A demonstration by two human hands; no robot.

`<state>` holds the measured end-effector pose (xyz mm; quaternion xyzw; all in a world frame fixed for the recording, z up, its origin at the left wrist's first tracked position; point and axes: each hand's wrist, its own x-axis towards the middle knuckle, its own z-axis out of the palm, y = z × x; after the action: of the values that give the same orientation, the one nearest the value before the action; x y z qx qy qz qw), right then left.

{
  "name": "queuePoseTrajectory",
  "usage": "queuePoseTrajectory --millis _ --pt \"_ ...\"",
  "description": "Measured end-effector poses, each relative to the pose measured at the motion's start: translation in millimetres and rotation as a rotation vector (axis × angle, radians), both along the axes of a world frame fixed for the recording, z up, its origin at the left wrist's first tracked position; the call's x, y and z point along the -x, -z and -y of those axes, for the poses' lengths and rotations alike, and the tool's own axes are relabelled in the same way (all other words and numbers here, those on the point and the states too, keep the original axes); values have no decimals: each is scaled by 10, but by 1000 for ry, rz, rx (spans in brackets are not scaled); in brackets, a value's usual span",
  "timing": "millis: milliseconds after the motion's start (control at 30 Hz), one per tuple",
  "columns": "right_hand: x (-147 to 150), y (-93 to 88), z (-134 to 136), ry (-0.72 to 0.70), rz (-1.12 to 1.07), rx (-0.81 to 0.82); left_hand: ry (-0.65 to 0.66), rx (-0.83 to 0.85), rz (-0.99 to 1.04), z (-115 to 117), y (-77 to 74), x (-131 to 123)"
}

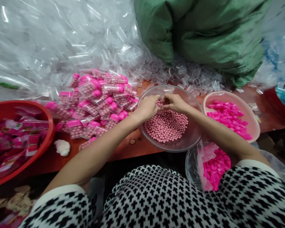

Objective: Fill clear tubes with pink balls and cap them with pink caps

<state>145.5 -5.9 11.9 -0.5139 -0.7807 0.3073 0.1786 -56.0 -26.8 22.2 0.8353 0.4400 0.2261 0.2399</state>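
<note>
One counter (pixel 123 151) is carrying a clear bowl (pixel 178 147). Its pink candy balls (pixel 166 126) are heaping just below the grip, toward the person. Left hand (pixel 147 108) and right hand (pixel 176 103) are meeting over the far side, equally near, fingers curling narrow; whether they are pinching anything cannot be told.

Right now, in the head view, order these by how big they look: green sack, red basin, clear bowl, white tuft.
1. green sack
2. red basin, partly cut off by the frame edge
3. clear bowl
4. white tuft, by far smallest
</note>
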Motion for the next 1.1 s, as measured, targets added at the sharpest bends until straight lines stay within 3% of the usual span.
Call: queuePoseTrajectory --millis 67,167,233,300,467,667,800,967,1100 --pt "-70 -65 78 68 -267 82 -12 116 115 -4 43 -45" --pt "-160 -203 258 73 -554 166 47 422 507 34 91 -93" --pt "-211 -293 376 24 -600 162 103 632 712 76 104 -118" --pt "-259 -354 460 -41 -555 131 142 745 781 111 104 -137" --pt "-364 -336 526 -99 -391 44 154 756 776 118 109 -161" --pt "-373 -232 568 -129 -423 107 134 733 669 151 58 -152" --pt "-327 -217 598 -183 -284 -3 129 637 547 177 45 -118" --pt "-331 -154 693 -106 -174 -108 19 518 490 160 87 -93" --pt "-487 -177 843 -117 -153 -131 -47 582 515 179 28 -106"
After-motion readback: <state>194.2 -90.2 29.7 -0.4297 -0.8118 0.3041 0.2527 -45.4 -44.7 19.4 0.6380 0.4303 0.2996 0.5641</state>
